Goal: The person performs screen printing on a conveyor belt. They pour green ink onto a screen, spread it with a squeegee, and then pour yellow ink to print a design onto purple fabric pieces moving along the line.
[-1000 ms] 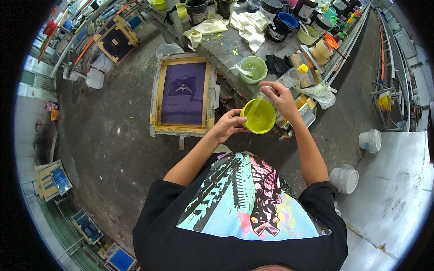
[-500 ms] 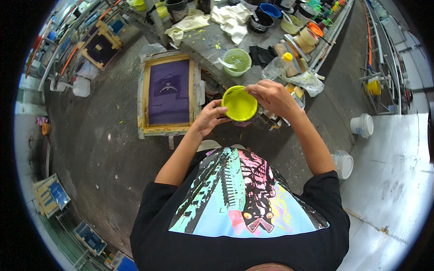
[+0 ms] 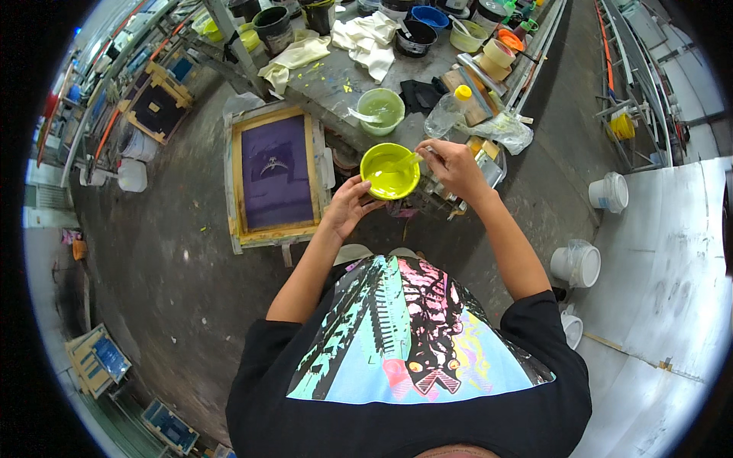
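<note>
A round tub (image 3: 372, 159) of bright yellow ink is held up in front of my chest. My left hand (image 3: 352, 204) grips it from the lower left, thumb on the rim and fingers underneath. My right hand (image 3: 458, 169) pinches the handle of a yellow-coated plastic spoon (image 3: 410, 161) at the tub's right side. The spoon's head dips into the glossy ink. Just beyond the tub, on the grey bench, stands a pale green tub (image 3: 391, 124) with a white spoon (image 3: 363, 116) leaning in it.
A wooden-framed printing screen (image 3: 276, 174) with purple mesh leans left of my hands. On the bench (image 3: 336, 95) are a clear bottle (image 3: 444, 117) with a yellow cap, white rags (image 3: 368, 44), a black tub (image 3: 416, 40) and tape rolls (image 3: 498, 53). White buckets (image 3: 608, 192) stand at right.
My right hand has moved slightly right and down, and the spoon now shows more clearly above the ink. The tub has shifted a little left in view. The whole view has shifted too.
</note>
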A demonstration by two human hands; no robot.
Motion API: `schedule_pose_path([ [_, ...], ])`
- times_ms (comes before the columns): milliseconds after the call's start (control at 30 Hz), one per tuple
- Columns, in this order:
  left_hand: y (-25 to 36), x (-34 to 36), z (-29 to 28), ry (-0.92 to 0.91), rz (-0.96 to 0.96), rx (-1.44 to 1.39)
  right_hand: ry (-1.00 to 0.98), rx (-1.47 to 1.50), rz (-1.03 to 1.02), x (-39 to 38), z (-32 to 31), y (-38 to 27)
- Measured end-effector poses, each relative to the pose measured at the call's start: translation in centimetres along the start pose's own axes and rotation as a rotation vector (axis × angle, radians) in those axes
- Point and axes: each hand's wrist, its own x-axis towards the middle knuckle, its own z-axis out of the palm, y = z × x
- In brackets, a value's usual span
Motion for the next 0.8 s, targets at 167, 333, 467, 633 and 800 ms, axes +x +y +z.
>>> schedule_pose_path([
  [167, -0.8, 1.2, -0.2, 0.031, 0.001, -0.020, -0.057, 0.122, 0.037, -0.8, 2.0, 0.8],
  [333, -0.2, 1.3, -0.1, 0.030, 0.016, -0.018, 0.168, 0.002, -0.043, 0.8, 1.0, 1.4],
  [467, -0.4, 1.0, -0.8, 0.015, 0.044, -0.080, -0.131, 0.072, 0.112, 0.3, 1.9, 0.9],
  [633, -0.8, 1.4, -0.9, 0.049, 0.017, -0.011, 0.166, 0.148, 0.082, 1.3, 2.6, -0.2],
  [800, -0.7, 1.0, -1.1, 0.081, 0.058, -0.077, 0.012, -0.033, 0.015, 0.5, 1.6, -0.1],
])
